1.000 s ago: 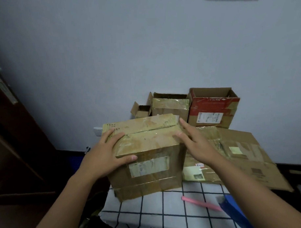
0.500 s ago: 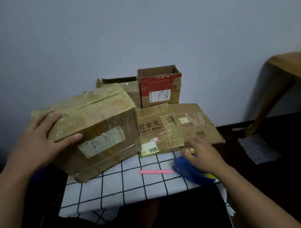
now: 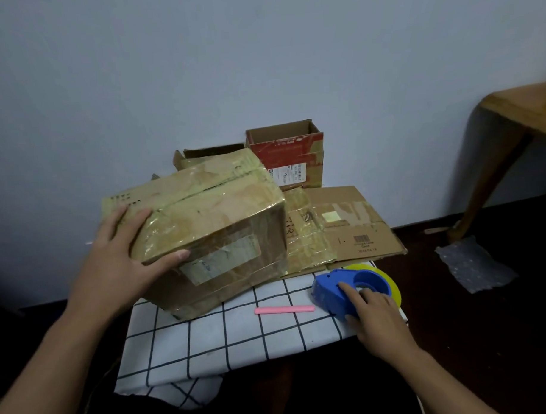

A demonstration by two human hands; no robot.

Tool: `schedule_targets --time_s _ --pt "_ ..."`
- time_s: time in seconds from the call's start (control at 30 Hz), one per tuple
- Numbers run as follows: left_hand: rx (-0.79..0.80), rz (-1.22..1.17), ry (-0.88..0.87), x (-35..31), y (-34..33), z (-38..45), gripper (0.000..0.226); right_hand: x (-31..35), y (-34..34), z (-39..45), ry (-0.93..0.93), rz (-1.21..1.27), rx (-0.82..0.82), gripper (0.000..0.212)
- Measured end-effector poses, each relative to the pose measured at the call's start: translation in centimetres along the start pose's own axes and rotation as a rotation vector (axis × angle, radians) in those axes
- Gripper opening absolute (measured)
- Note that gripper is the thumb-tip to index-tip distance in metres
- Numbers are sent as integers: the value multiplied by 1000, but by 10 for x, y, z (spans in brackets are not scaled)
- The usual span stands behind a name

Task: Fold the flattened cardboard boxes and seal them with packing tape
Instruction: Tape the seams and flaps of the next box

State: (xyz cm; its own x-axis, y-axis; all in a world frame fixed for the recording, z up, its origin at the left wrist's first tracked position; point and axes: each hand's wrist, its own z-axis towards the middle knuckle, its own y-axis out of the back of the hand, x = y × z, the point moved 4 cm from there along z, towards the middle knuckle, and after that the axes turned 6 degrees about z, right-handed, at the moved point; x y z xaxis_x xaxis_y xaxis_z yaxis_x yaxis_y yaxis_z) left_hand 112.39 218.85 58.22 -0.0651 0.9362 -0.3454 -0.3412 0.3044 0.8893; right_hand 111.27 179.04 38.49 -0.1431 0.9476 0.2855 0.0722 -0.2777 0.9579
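While my left hand grips the taped box's near corner at 9 o'clock on the tabletop, my right hand curls over the blue tape dispenser at 3 o'clock.

Two bare forearms, hands unadorned, sleeveless

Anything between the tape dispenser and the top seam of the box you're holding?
Nothing visible. The right hand grips the blue tape dispenser; only bare checked cloth and a pink stick lie toward the box, held by the left hand.
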Motion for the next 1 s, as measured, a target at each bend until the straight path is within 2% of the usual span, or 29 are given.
schedule_targets --time_s 0.3,0.43,0.63,0.8,1.0 --pt "54 46 68 13 -1 8 105 36 84 -7 268 246 -220 64" --pt "82 26 91 30 3 14 115 68 133 -4 411 278 -310 63" --pt "158 -32 33 38 2 16 114 132 202 25 572 264 -366 61" --pt "247 -70 12 40 0 15 118 197 230 67 690 205 -313 63" --pt "323 -10 31 45 -5 14 105 257 204 113 758 46 -135 65"
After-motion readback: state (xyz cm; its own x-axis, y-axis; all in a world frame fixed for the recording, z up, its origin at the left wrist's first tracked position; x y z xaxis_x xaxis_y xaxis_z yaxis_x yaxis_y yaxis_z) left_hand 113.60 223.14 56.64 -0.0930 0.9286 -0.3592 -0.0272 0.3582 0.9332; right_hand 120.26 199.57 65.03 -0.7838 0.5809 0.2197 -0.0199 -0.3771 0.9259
